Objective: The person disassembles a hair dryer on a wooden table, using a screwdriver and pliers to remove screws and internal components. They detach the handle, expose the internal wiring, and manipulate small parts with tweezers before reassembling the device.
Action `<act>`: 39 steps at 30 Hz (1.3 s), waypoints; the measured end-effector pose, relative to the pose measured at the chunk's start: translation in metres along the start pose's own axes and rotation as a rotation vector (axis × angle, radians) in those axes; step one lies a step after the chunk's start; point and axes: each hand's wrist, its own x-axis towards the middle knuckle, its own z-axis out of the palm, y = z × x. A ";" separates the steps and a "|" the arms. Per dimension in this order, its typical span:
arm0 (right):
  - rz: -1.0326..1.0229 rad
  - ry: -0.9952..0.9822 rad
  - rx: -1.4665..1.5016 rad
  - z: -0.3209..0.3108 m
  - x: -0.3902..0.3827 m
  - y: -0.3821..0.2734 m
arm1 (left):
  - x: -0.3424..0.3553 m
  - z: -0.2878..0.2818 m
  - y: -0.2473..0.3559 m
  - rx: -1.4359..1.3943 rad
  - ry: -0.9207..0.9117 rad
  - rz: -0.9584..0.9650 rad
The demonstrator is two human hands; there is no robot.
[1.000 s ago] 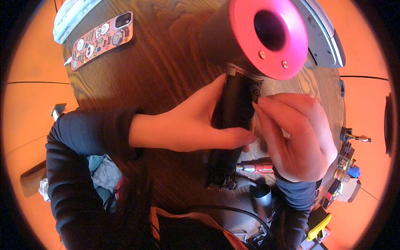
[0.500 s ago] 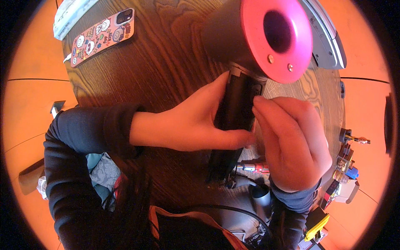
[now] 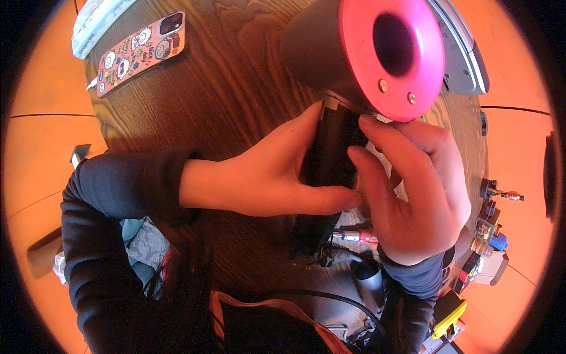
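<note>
A hair dryer with a grey head and a bright pink ring is tilted in front of me, above the table. Its black handle looks opened up, with inner parts showing along it. My left hand wraps round this handle, thumb across the front. My right hand is bent at the handle's right edge; its index fingertip presses just under the head and the thumb tip lies lower down, with a gap between them. Whether a small part sits under those fingertips I cannot make out. Loose wires hang at the handle's lower end.
A patterned phone with a white cable lies on the wooden table at the far left, by a soft white pack. A red-and-silver screwdriver and a grey cylinder are near my right wrist. Small parts line the right edge.
My right thumb and index finger, earlier pinched together at the handle, have spread apart. The index finger has moved up toward the head. My left hand keeps its hold.
</note>
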 end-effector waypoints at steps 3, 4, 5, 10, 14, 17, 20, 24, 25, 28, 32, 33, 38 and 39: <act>0.005 -0.039 0.057 -0.001 0.001 0.002 | 0.000 -0.001 0.002 0.010 0.012 -0.060; -0.070 -0.088 -0.033 -0.001 0.002 0.003 | 0.000 -0.001 0.003 -0.059 0.041 -0.095; -0.082 -0.129 -0.130 -0.002 0.001 0.000 | 0.000 0.000 0.004 -0.127 0.070 -0.129; -0.153 -0.236 -0.250 -0.009 0.005 0.009 | 0.001 -0.001 0.008 -0.298 0.058 -0.228; -0.248 -0.209 -0.270 -0.009 0.008 0.028 | 0.002 -0.002 0.009 -0.361 0.037 -0.272; -0.276 -0.207 -0.332 -0.009 0.004 0.028 | 0.002 -0.002 0.008 -0.436 0.018 -0.334; -0.263 -0.203 -0.314 -0.007 0.001 0.025 | 0.001 -0.002 0.008 -0.317 0.057 -0.344; -0.250 -0.183 -0.221 -0.005 0.001 0.026 | 0.001 -0.001 0.009 -0.245 0.064 -0.223; -0.218 -0.181 -0.187 -0.004 0.001 0.026 | 0.001 -0.001 0.010 -0.271 0.074 -0.229; -0.265 -0.157 -0.202 0.001 -0.004 0.025 | 0.003 -0.001 0.013 -0.265 0.069 -0.186; -0.080 -0.056 0.159 0.013 -0.007 0.030 | 0.003 -0.001 0.018 -0.545 0.034 -0.337; -0.060 -0.048 0.262 0.014 -0.008 0.031 | 0.003 -0.001 0.018 -0.499 0.029 -0.315; 0.004 -0.018 0.478 0.015 -0.007 0.036 | 0.002 -0.001 0.013 -0.423 0.006 -0.280; 0.008 -0.009 0.464 0.014 -0.007 0.036 | 0.002 -0.001 0.011 -0.433 0.004 -0.286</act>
